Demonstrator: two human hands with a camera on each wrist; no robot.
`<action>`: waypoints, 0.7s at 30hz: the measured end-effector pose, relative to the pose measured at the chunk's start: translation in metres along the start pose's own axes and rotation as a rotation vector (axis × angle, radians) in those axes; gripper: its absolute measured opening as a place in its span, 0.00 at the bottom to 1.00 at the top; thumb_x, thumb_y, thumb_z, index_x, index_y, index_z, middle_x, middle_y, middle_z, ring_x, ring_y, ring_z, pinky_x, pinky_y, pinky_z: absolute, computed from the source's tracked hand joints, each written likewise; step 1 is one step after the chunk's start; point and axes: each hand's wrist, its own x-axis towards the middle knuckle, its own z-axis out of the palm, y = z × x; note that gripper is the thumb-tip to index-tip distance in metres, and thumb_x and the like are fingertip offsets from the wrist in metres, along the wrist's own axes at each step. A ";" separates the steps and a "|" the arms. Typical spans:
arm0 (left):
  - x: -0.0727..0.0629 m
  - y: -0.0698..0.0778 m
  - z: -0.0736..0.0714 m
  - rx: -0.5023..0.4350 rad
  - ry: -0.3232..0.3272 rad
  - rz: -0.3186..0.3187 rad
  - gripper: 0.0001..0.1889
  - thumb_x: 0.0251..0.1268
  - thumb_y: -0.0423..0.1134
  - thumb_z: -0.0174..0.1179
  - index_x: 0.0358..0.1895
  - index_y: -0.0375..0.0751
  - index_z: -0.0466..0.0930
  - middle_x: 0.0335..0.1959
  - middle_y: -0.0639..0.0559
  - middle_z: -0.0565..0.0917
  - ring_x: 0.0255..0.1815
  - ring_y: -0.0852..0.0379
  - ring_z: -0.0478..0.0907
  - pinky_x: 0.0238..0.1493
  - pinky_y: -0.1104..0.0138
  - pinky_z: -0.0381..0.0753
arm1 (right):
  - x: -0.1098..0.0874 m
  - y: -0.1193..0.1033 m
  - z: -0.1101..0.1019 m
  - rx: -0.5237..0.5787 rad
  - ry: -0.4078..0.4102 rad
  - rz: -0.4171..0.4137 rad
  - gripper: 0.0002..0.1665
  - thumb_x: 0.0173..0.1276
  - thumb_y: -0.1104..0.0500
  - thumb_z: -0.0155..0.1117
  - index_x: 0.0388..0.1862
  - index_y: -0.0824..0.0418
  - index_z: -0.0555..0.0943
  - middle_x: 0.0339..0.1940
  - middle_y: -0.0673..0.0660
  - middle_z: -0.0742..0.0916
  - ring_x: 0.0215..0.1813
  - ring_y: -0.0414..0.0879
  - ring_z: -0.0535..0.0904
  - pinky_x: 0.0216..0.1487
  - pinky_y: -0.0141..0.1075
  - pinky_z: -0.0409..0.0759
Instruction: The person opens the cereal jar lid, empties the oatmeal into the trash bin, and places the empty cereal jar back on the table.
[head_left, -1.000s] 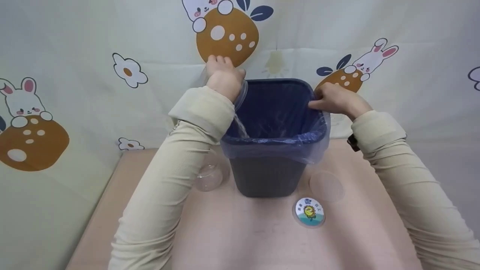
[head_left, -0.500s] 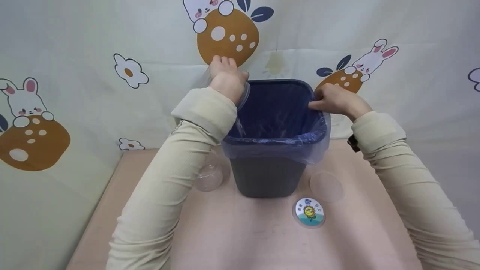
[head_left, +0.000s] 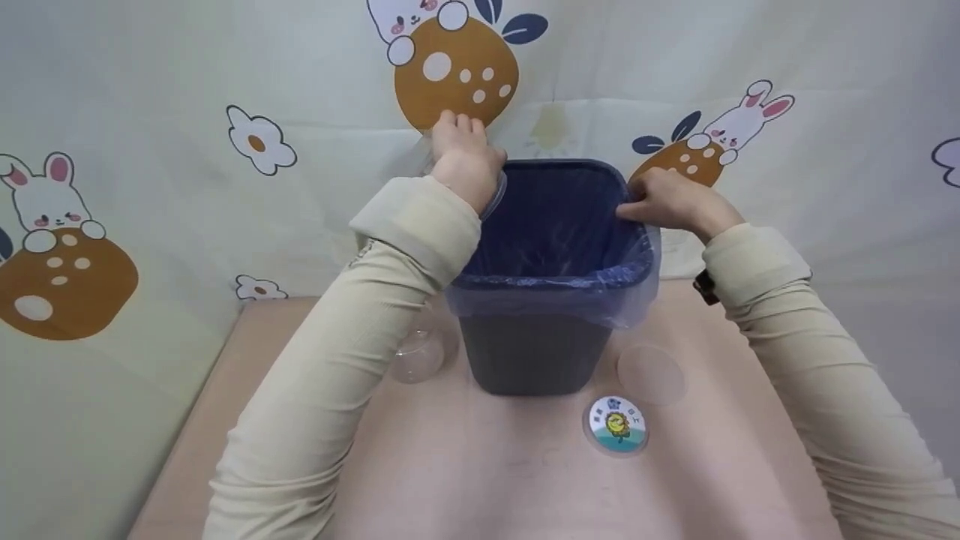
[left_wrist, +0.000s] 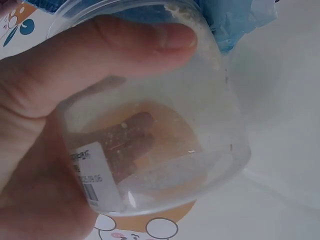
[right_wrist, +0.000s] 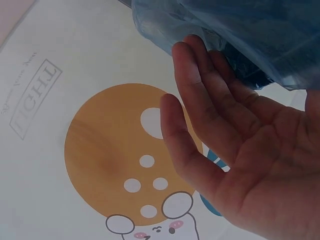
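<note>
My left hand (head_left: 466, 161) grips a clear plastic jar (left_wrist: 215, 115) tipped with its mouth over the left side of a dark grey trash bin (head_left: 536, 352). In the left wrist view the thumb lies across the jar and the other fingers show through its far wall. A white label (left_wrist: 99, 180) is on the jar, and pale residue (left_wrist: 187, 15) clings near its mouth. A bluish trash bag (head_left: 555, 300) lines the bin and folds over its rim. My right hand (head_left: 679, 199) holds the bin's right rim, thumb inside, fingers outside against the bag.
Left of the bin, a second clear jar (head_left: 418, 356) stands partly behind the left sleeve. A lid with a sunflower picture (head_left: 616, 425) and a clear disc (head_left: 651, 373) lie front right on the pink tabletop (head_left: 480, 480). A printed curtain (head_left: 322, 75) hangs behind.
My left hand has shifted slightly right with the tipped jar. The pale stream falling from it into the bin has thinned and no longer shows. My right hand stays on the rim.
</note>
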 end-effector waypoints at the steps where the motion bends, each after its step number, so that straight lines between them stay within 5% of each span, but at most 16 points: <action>1: 0.000 0.001 0.000 0.015 -0.001 -0.001 0.28 0.74 0.33 0.43 0.75 0.47 0.54 0.71 0.36 0.57 0.67 0.40 0.55 0.68 0.52 0.48 | 0.000 0.000 0.000 0.003 0.000 0.001 0.14 0.65 0.58 0.58 0.35 0.71 0.80 0.27 0.56 0.81 0.33 0.53 0.74 0.42 0.46 0.69; 7: -0.001 0.006 0.000 0.071 0.013 0.002 0.27 0.75 0.34 0.43 0.74 0.48 0.56 0.67 0.38 0.61 0.63 0.43 0.58 0.66 0.53 0.52 | 0.000 0.000 -0.001 0.017 0.001 0.006 0.13 0.64 0.58 0.59 0.33 0.69 0.81 0.24 0.52 0.81 0.27 0.46 0.72 0.29 0.35 0.68; 21: -0.002 0.013 -0.001 0.183 0.101 0.066 0.24 0.74 0.33 0.43 0.72 0.46 0.63 0.66 0.39 0.64 0.60 0.44 0.60 0.65 0.54 0.53 | 0.001 0.000 0.000 0.027 -0.013 0.022 0.14 0.65 0.57 0.59 0.36 0.70 0.81 0.27 0.55 0.82 0.29 0.48 0.74 0.29 0.36 0.70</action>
